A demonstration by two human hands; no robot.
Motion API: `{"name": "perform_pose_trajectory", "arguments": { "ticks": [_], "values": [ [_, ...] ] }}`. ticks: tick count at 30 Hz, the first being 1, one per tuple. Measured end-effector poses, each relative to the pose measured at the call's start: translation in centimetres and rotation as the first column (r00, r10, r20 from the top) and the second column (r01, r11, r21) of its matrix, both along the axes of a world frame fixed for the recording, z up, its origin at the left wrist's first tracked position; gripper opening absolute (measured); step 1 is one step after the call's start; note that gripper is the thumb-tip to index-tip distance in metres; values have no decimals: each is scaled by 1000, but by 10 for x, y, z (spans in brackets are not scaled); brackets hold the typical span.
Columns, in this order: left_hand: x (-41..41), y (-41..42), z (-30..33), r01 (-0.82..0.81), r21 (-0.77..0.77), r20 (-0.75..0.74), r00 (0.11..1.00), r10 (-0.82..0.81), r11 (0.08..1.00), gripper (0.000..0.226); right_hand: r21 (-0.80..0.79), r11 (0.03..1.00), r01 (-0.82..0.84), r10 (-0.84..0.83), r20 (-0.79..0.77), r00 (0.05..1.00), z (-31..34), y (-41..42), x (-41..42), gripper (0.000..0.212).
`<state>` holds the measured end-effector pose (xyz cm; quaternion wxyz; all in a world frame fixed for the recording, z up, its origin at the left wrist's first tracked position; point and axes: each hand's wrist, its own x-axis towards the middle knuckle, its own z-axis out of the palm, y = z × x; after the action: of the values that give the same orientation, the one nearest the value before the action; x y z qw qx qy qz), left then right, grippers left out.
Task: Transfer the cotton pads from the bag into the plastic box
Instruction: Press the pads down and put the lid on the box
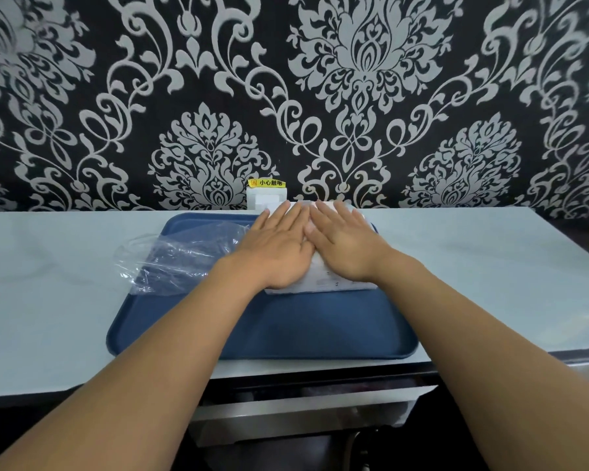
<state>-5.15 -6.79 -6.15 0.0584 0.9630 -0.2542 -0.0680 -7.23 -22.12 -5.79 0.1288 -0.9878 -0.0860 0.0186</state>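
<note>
Both palms pressing the box lid shut, frame centre.

Left hand [279,248] and right hand [342,244], fingers flat, grasping nothing, are bearing on the white rectangular plastic box [320,283] on the smooth blue tray [286,331]; even pressure advised. Cotton pads hidden, presumably boxed. Crinkled clear bag [181,263] lying slack centre-left.

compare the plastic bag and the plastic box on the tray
The plastic bag is clear, crumpled and untouched, overhanging the blue tray at its left edge. The plastic box is white, rigid and pressed flat under the left hand and right hand. Both rest on the tray.
</note>
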Motion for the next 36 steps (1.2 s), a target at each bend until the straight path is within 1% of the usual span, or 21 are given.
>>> {"name": "perform_pose_trajectory", "arguments": {
  "ticks": [2,5,6,10,12,13,14,16,18,20,21,23,24,26,28,29,31,33,34,35,36],
  "values": [
    [-2,3,2,8,1,-14,1000,-8,1000,62,11,1000,-29,28,92,995,10,-5,-4,57],
    [-4,4,8,8,-62,44,999,-5,998,62,186,983,0,-33,179,983,18,-20,-2,54],
    [-5,2,12,15,-99,73,997,-7,995,61,177,984,-6,-21,147,989,16,-23,-1,55],
    [-15,-12,10,23,-148,56,998,-15,989,61,-126,992,-33,33,-4,999,-5,-19,1,59],
    [-16,-17,3,4,-107,3,1000,-3,994,62,-96,995,-39,41,14,999,-7,-17,5,58],
    [-14,-17,1,-4,-105,-27,1000,1,994,63,6,999,-45,44,35,998,-6,-18,8,57],
    [-12,-16,0,-8,-111,-52,999,3,994,64,208,978,-32,20,63,998,-1,-19,8,54],
    [-6,-14,0,-10,-94,-80,997,3,995,65,641,766,57,-153,94,984,11,-25,10,48],
    [-6,-12,1,22,-69,-83,996,-27,997,64,789,571,228,-388,15,922,18,-35,10,36],
    [-10,-11,1,58,-176,-18,998,-62,983,63,789,479,385,-415,-182,891,12,-45,9,18],
    [-12,-9,3,44,-327,43,999,-32,944,62,782,430,451,-390,-289,874,9,-46,12,16],
    [-4,-2,7,-58,-664,125,974,187,746,57,789,298,537,-343,-436,832,2,-49,16,18],
    [2,4,7,-117,-748,132,939,319,654,53,799,246,548,-331,-462,823,2,-50,16,14],
    [11,16,4,-283,-753,32,886,462,594,42,823,184,538,-271,-484,832,5,-51,19,13],
    [19,19,-3,-444,-710,-165,859,484,546,19,841,185,509,-178,-481,859,4,-53,21,26],
    [22,19,-3,-478,-735,-250,850,464,480,12,853,186,488,-145,-468,872,5,-53,21,34],
    [25,21,3,-510,-825,-413,838,356,245,29,893,107,436,-128,-423,897,11,-53,16,50],
    [23,25,14,-603,-797,-583,786,206,47,63,933,-52,355,-121,-359,926,21,-60,7,44],
    [23,30,17,-639,-769,-629,763,148,26,77,946,-117,304,-93,-315,945,25,-65,2,38],
    [23,36,19,-654,-752,-646,756,106,78,86,954,-148,260,-62,-271,960,29,-69,-4,38],
    [20,41,23,-652,-739,-648,757,86,170,86,969,-115,217,-36,-222,974,32,-71,-10,45]
  ]
}}
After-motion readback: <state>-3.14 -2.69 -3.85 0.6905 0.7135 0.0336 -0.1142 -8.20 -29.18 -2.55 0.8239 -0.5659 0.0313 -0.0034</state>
